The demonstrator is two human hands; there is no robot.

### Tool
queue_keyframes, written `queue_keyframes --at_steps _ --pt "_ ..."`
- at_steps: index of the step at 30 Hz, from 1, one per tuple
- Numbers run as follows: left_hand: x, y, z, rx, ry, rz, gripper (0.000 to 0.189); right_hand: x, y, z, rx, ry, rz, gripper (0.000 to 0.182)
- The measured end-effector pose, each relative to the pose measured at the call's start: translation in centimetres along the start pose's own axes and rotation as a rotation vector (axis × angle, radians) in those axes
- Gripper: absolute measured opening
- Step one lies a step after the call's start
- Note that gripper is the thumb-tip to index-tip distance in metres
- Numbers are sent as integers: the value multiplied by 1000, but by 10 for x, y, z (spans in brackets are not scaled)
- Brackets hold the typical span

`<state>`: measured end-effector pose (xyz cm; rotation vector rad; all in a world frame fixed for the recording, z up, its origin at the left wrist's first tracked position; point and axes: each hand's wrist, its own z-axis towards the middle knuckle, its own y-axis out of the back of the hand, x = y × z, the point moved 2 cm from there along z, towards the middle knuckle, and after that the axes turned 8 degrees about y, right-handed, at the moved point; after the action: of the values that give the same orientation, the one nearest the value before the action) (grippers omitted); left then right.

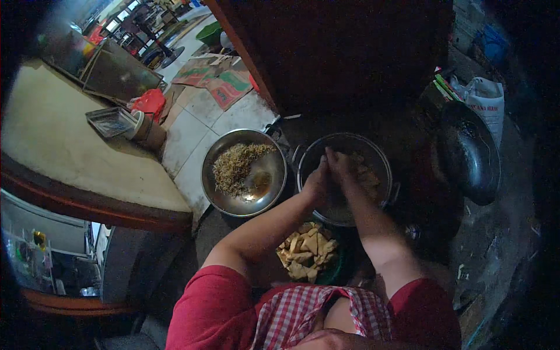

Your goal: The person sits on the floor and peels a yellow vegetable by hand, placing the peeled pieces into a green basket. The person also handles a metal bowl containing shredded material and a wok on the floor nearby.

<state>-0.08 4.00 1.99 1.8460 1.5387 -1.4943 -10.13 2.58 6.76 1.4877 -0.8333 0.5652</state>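
Observation:
My left hand (318,178) and my right hand (339,165) are pressed together, palms facing, over a wide metal pot (389,168) with side handles. Whether anything lies between the palms is hidden. Folded pale-brown pieces, perhaps fried tofu (366,177), rest in the right part of the pot, in dim light. To its left stands a shallow metal pan (261,203) holding a heap of bean sprouts (236,168) and a little brownish liquid. Nearer my body, below my forearms, a green container (336,269) is piled with triangular tofu-like pieces (308,249).
A large black wok (470,153) leans at the right, before a white sack (485,98) bearing writing. A dark wooden panel (350,52) rises behind the pot. Flattened cardboard (227,89), a red plastic bag (149,103) and a curved wooden table edge (100,208) lie left.

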Motion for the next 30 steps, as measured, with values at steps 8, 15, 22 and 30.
queue_keyframes --at_steps 8,15,22,30 --pt "-13 -31 -27 339 59 -697 46 -14 -22 -5 -104 287 -223 41" --pt "-7 -37 -40 728 564 -1642 43 -29 -36 -6 32 312 -374 32" --pt "4 -49 -30 691 913 -2548 45 -62 -31 -3 -166 232 -175 36" --pt "3 -33 -32 617 832 -2561 46 -39 -31 -8 13 196 42 39"
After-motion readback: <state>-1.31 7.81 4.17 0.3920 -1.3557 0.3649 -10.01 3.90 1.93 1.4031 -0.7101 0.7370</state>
